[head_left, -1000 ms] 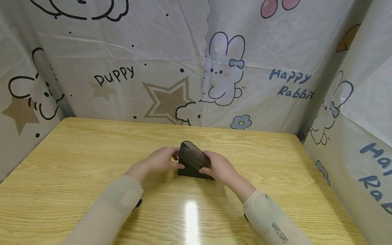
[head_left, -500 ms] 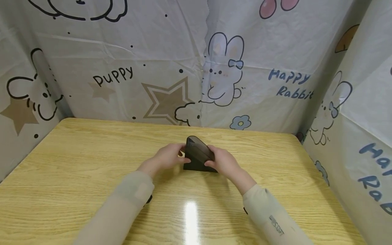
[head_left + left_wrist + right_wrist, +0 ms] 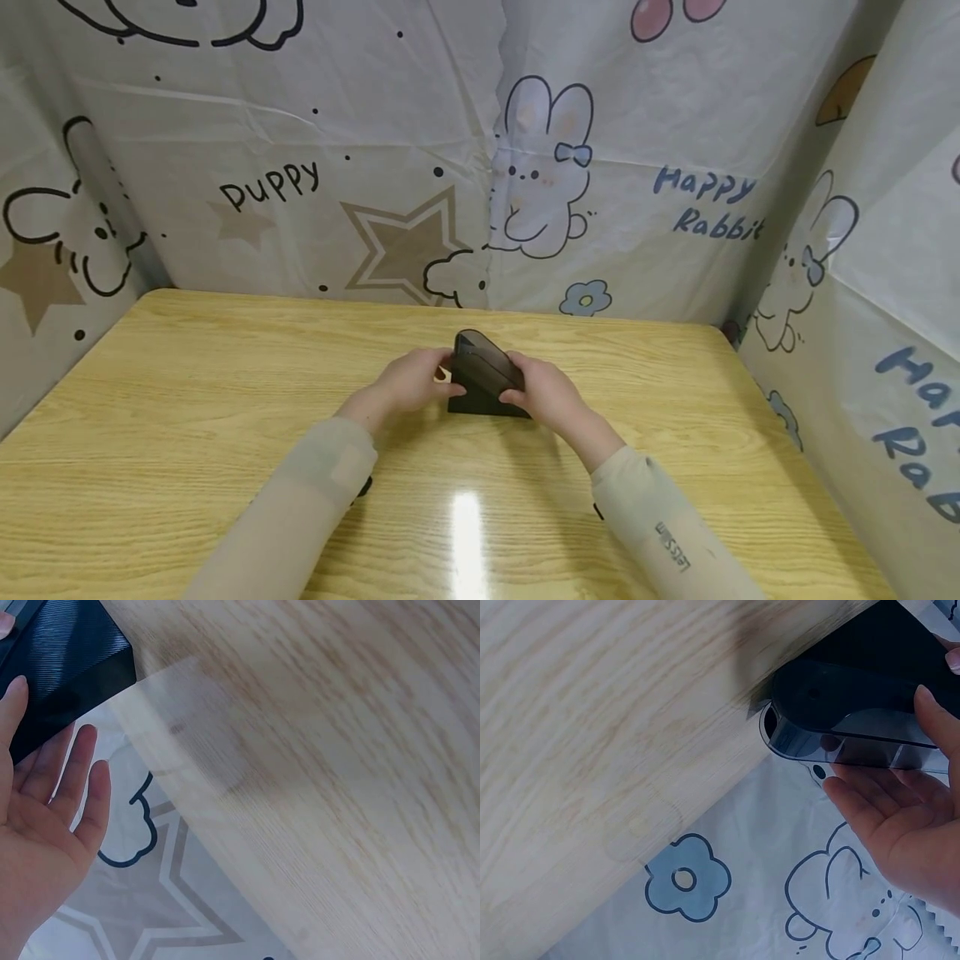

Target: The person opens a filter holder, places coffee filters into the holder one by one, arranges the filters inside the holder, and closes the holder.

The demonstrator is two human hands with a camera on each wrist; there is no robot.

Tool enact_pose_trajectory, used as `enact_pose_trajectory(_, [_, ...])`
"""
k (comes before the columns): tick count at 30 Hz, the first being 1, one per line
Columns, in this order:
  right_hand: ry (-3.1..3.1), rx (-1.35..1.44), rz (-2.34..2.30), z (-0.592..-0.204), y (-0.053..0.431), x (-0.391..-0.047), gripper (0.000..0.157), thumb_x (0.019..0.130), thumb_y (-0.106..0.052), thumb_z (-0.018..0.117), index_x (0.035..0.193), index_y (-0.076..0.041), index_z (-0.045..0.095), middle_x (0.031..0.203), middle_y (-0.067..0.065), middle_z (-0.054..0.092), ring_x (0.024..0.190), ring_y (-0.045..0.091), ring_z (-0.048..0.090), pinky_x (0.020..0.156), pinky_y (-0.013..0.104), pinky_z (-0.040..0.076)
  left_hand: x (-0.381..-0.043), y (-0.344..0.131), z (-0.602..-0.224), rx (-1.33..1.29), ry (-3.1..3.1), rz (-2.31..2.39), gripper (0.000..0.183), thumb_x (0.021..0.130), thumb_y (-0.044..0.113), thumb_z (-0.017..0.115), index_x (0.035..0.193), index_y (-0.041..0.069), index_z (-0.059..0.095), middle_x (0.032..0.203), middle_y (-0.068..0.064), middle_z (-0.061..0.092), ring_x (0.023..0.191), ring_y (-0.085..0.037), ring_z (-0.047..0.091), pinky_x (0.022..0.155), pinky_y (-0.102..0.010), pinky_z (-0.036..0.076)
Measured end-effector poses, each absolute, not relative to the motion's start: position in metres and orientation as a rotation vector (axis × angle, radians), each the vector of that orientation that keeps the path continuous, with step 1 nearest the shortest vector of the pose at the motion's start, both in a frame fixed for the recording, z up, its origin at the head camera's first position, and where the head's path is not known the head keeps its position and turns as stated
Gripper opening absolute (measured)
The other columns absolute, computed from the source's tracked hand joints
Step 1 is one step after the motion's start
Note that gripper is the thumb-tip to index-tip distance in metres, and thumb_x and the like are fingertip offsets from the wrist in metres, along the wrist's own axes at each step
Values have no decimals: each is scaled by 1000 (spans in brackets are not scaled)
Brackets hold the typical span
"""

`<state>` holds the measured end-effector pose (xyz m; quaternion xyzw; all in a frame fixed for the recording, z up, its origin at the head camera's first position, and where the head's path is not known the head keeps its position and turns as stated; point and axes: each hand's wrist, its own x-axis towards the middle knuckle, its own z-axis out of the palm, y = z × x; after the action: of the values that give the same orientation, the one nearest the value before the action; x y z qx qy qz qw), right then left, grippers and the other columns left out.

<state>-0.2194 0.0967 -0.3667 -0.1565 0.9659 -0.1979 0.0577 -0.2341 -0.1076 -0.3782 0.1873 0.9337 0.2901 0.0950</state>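
Observation:
A black wedge-shaped case (image 3: 467,398) with a smoky, see-through rounded cover (image 3: 832,742) is held between both hands, its flat base at the tabletop in the head view. The left hand (image 3: 412,382) grips its left end, thumb on the near side and fingers behind. Ribbed black surface (image 3: 71,645) shows in the left wrist view. At the other end the right hand (image 3: 551,393) holds the case, with the thumb on the near side and the fingers against the clear cover. Parts of both hands' fingers are hidden behind the case.
The light wooden table (image 3: 225,417) spreads out around the hands. A white sheet (image 3: 337,125) printed with cartoon animals, stars and lettering hangs along its back edge and sides. Glare (image 3: 467,533) lies on the table's near part.
Both hands and the case have shifted slightly right and away from the person since a second ago. Over the last half second they have hardly moved.

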Motion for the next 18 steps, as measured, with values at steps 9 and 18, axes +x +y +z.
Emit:
enact_pose_trajectory(9, [2930, -477, -594, -367, 97, -219, 57, 84, -25, 69, 134, -7, 48, 118, 12, 63, 100, 25, 61, 86, 40, 48, -233, -107, -378, 551, 2770, 859, 37, 86, 29, 68, 117, 11, 60, 114, -4, 65, 102, -22, 61, 87, -37, 49])
enact_pose_trajectory(18, [2936, -482, -579, -368, 97, -220, 57, 85, -25, 68, 134, -6, 48, 118, 13, 63, 101, 25, 61, 87, 41, 48, -234, -107, -381, 531, 2760, 876, 38, 86, 29, 68, 119, 11, 59, 116, -5, 64, 104, -22, 60, 88, -37, 49])
